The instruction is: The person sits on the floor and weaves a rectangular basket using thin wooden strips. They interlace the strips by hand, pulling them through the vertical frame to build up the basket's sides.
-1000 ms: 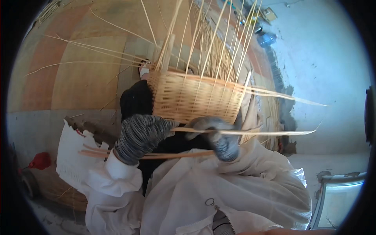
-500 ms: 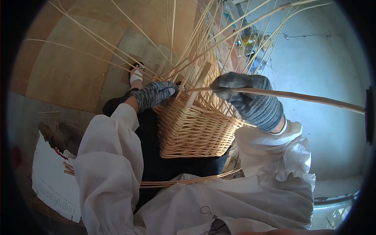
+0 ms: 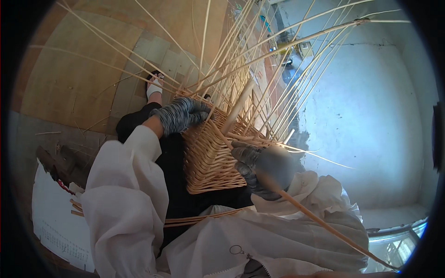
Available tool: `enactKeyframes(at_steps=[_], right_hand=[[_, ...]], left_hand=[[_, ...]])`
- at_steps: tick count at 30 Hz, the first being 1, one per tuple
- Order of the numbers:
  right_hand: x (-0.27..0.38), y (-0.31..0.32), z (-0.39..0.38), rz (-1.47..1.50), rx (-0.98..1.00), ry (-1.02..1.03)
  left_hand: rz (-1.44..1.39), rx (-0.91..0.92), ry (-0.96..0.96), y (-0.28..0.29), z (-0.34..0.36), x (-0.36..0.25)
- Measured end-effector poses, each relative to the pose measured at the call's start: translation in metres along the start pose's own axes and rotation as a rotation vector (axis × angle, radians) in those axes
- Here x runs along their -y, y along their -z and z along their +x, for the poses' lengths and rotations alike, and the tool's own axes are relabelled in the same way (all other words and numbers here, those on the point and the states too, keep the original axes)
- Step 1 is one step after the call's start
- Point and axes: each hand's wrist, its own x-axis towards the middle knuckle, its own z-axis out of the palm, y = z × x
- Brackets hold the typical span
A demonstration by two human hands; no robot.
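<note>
A half-woven wicker basket (image 3: 215, 160) sits tilted on my lap, its pale stakes fanning up and outward. My left hand (image 3: 181, 115), in a grey knitted glove, is closed at the near left corner of the rim, its fingertips pressed where a willow rod meets the weave. That long rod (image 3: 320, 220) passes from the corner through my gloved right hand (image 3: 264, 169) and slants to the lower right. My right hand is closed round it, in front of the basket's right side and partly blurred. A thick peeled stick (image 3: 238, 105) stands upright in the woven edge.
Several loose rods (image 3: 199, 218) lie across my lap. A white printed sheet (image 3: 58, 222) is at the lower left, beside dark objects. A pale wall (image 3: 366, 116) rises on the right. Long stakes spread over the boarded floor (image 3: 88, 60) and towards clutter along the wall.
My right hand has come down and towards me, swinging the rod from nearly level to a steep slant. My left hand stays at the basket's corner. The basket has shifted slightly.
</note>
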Motion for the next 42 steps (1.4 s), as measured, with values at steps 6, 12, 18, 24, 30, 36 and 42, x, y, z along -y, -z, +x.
enactKeyframes(at_steps=[6,12,18,24,30,36,42], right_hand=[[0.006,-0.002,0.004,-0.079,-0.080,-0.064],[0.001,0.001,-0.013,0.248,-0.184,0.031],[-0.068,-0.030,-0.055,1.259,-0.708,-0.375],[-0.074,-0.057,-0.069,1.895,-0.821,-0.655],[-0.047,-0.053,-0.079,1.731,-0.805,-0.855],[-0.064,-0.065,-0.077,1.906,-0.834,-0.736],[-0.060,-0.043,-0.082,1.959,-0.771,-0.826]], left_hand=[[-0.821,-0.227,0.151,-0.062,0.033,-0.074],[-0.914,-0.294,0.315,-0.068,0.032,-0.095],[-0.789,-0.406,0.336,-0.078,0.029,-0.097],[-0.980,-0.267,0.234,-0.070,0.022,-0.077],[-0.571,-0.473,0.229,-0.088,0.004,-0.068],[0.178,-0.230,0.095,-0.072,-0.010,-0.087],[0.189,-0.267,0.331,-0.080,-0.014,-0.094]])
